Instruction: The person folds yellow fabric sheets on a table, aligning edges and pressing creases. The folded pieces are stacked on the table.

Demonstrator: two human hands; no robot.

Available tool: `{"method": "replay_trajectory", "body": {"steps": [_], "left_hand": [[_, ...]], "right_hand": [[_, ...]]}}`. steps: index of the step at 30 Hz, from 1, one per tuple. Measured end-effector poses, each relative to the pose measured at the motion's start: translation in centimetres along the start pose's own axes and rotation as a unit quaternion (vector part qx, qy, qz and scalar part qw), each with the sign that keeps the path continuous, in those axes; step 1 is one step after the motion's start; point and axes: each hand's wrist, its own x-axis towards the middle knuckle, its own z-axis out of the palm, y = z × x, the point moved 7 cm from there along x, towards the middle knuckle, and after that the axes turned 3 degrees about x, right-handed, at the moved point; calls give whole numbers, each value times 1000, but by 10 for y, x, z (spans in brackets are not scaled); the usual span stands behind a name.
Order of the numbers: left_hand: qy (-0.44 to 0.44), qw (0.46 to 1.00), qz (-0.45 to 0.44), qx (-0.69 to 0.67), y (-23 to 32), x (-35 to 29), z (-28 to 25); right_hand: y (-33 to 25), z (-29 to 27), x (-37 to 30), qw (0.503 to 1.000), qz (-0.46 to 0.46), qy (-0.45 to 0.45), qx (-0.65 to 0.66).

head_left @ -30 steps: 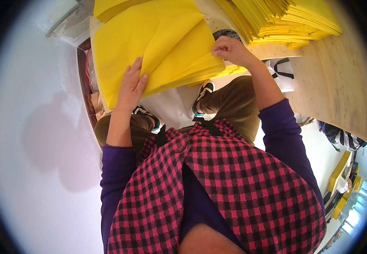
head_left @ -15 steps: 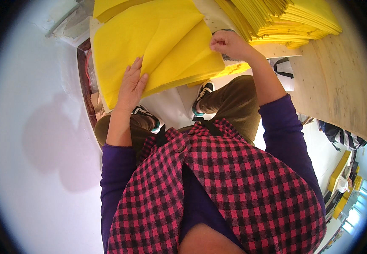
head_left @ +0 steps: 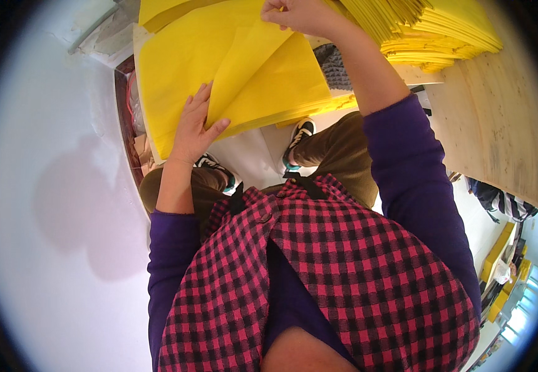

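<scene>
A stack of large yellow sheets (head_left: pixel 176 68), paper or thin cloth, lies in front of me with its top layer partly raised in a fold (head_left: pixel 244 68). My left hand (head_left: pixel 197 127) rests open on the near left part of the stack, thumb spread and fingers alongside the fold. Over the far right part of the top sheet is my right hand (head_left: pixel 297 13), its fingers curled together. Whether the sheet's edge is pinched between those fingers is hidden.
Several yellow folded pieces (head_left: pixel 430 40) are piled on the wooden table (head_left: pixel 492 111) at the right. Dark grey textured material (head_left: pixel 333 67) shows beside the stack. A white wall (head_left: pixel 64 186) stands on my left. My shoes (head_left: pixel 300 139) are below the stack.
My right hand has moved from the stack's right edge up and to the left, over the top sheet. My left hand stays in place, its thumb now spread farther out.
</scene>
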Motion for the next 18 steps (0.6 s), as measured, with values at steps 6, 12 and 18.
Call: {"method": "replay_trajectory", "body": {"steps": [6, 12, 18], "left_hand": [[28, 999, -16, -34, -9, -2, 2], [12, 999, -37, -31, -13, -2, 5], [13, 999, -32, -34, -10, -3, 4]], "right_hand": [[10, 1, -18, 968, -24, 196, 157], [52, 15, -78, 990, -3, 47, 131], [66, 49, -122, 986, -17, -54, 155]]}}
